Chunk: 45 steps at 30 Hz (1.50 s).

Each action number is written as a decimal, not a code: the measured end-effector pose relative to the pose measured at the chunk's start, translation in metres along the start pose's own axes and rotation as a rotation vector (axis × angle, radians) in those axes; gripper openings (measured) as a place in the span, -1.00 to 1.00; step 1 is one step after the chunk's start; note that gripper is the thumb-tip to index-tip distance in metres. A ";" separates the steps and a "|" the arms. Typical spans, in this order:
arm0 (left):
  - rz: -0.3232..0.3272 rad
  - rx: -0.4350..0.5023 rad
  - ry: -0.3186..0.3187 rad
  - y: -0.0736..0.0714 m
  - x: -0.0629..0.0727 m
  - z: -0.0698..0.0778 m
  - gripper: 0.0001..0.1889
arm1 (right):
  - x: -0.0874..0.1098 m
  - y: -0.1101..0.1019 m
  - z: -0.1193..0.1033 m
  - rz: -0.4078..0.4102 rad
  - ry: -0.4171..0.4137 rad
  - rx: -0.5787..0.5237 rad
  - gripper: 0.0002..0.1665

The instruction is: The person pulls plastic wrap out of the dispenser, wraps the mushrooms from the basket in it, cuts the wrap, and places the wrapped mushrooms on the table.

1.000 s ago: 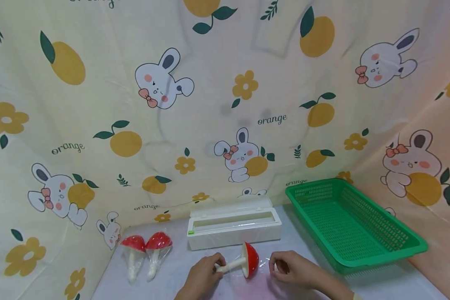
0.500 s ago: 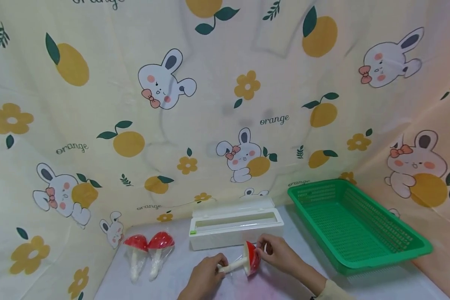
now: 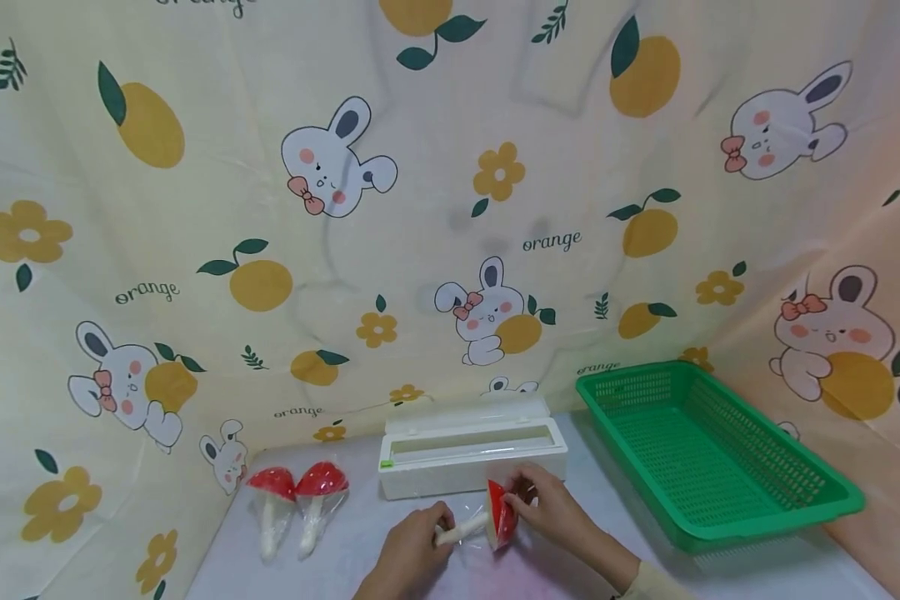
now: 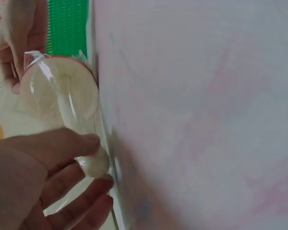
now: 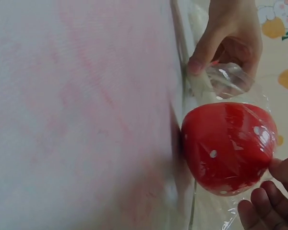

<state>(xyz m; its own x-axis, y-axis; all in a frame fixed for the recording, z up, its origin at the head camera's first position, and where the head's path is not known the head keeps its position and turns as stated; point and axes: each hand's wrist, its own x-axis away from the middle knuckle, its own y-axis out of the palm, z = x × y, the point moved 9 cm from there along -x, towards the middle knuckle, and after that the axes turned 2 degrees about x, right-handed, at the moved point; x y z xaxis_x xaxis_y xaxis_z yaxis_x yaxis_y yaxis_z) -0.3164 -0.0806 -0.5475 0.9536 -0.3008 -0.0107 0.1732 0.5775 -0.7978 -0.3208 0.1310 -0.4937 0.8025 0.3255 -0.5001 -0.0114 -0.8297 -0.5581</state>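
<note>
My left hand (image 3: 418, 546) grips the white stem of a toy mushroom (image 4: 95, 163) lying on its side, its red, white-dotted cap (image 5: 225, 143) pointing right. Clear plastic film (image 5: 233, 79) covers the cap and hangs loose around the stem. At the cap's right side is my right hand (image 3: 551, 504), pinching the film with thumb and fingertips against the red surface. Two more red-capped mushrooms, a left one (image 3: 270, 508) and a right one (image 3: 317, 504), lie wrapped in clear film on the left of the table.
Behind my hands stands a long white box (image 3: 472, 467) with its lid raised. A green plastic basket (image 3: 765, 525) sits on the right of the white table (image 3: 225, 575). Cloth printed with rabbits and oranges (image 3: 420, 208) hangs behind.
My right hand has come left from beside the mushroom to its cap, bringing the film against it. My left hand keeps its grip on the stem. The view has shifted slightly.
</note>
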 end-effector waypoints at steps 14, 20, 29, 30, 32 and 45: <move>0.258 0.105 0.175 -0.035 0.013 0.007 -0.78 | -0.008 -0.012 0.003 0.122 0.060 -0.040 -0.77; 0.344 0.168 0.155 -0.048 0.014 0.008 -0.85 | -0.005 -0.016 -0.006 0.127 -0.040 -0.002 -0.62; 0.391 0.151 0.173 -0.062 0.009 0.015 -0.78 | -0.007 -0.008 -0.016 0.004 -0.192 0.038 -0.08; 0.387 0.155 0.167 -0.063 0.008 0.016 -0.76 | -0.007 -0.007 -0.017 -0.002 -0.200 0.053 -0.02; 0.373 0.160 0.147 -0.065 0.006 0.016 -0.73 | -0.010 -0.005 -0.017 -0.012 -0.211 0.081 0.08; 0.381 0.203 0.202 -0.079 -0.004 0.028 -0.76 | -0.033 0.002 -0.010 -0.078 -0.066 0.228 0.23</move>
<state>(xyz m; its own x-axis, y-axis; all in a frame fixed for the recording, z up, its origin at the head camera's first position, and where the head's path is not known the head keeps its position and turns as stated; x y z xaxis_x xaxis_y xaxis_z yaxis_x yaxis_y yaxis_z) -0.3270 -0.1043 -0.4674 0.8953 -0.1681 -0.4126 -0.1161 0.8061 -0.5803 -0.3415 0.1135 -0.4717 0.7657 0.4199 -0.4873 -0.0908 -0.6794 -0.7281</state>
